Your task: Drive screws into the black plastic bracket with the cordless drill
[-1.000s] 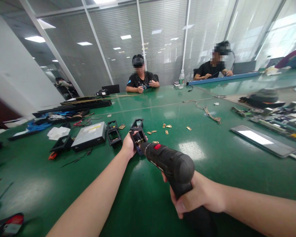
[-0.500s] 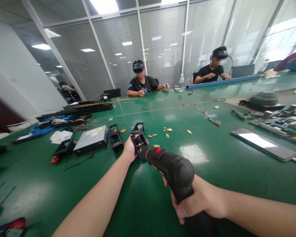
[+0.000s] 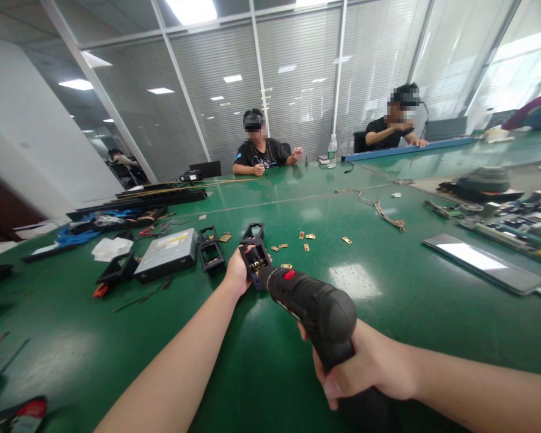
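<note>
My left hand (image 3: 237,272) is closed around a small black plastic frame (image 3: 255,260) with brass parts inside, held on the green table (image 3: 388,294). My right hand (image 3: 365,367) grips the handle of a black electric screwdriver (image 3: 313,304) with a red switch. Its tip points into the frame. Small brass pieces (image 3: 304,240) lie scattered just beyond the frame. Two more black frames (image 3: 210,249) and another frame (image 3: 253,231) sit nearby.
A grey optical drive (image 3: 166,254) lies left of the frames, with white paper (image 3: 110,248) and black strips (image 3: 139,201) further left. A long silver panel (image 3: 482,263) and circuit boards (image 3: 509,222) lie at the right. Two people sit at the far side, near a water bottle (image 3: 332,149).
My hands, the frame and the screwdriver stay nearly still. Across the table, the seated people have moved their hands a little.
</note>
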Action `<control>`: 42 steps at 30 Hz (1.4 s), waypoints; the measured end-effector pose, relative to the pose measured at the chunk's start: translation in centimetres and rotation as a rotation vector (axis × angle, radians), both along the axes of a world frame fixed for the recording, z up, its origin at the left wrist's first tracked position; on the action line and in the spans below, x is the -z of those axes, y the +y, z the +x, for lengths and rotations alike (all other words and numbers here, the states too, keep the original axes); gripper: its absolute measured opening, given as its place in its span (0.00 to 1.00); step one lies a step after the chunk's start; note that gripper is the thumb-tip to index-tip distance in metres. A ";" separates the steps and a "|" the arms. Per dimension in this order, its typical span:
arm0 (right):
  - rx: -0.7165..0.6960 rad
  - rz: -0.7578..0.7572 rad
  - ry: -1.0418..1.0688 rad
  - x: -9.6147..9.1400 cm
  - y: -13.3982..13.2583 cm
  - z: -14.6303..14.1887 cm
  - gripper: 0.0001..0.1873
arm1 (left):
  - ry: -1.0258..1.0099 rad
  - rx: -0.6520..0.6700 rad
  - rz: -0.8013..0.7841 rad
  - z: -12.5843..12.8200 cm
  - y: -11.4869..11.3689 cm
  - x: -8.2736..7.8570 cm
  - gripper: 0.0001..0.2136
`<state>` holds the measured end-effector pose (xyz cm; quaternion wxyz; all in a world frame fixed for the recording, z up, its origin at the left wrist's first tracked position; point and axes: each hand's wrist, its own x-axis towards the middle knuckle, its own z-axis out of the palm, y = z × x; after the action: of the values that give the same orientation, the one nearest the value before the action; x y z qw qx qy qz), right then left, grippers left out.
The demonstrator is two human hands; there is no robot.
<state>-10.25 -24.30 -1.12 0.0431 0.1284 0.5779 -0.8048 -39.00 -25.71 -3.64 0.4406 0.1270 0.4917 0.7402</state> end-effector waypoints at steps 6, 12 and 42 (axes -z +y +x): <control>0.008 0.014 -0.016 -0.3 0.0 -0.1 0.24 | 0.022 0.008 -0.023 -0.1 0.0 0.1 0.11; -0.008 0.010 -0.001 -0.1 0.1 0.0 0.22 | 0.036 0.021 -0.021 0.1 -0.1 -0.1 0.11; -0.006 -0.037 0.030 -0.1 0.2 -0.2 0.30 | 0.028 0.002 -0.034 0.8 0.0 -0.9 0.11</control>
<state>-10.44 -24.09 -1.00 0.0394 0.1137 0.5641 -0.8169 -38.22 -25.71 -2.77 0.4364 0.1304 0.5102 0.7295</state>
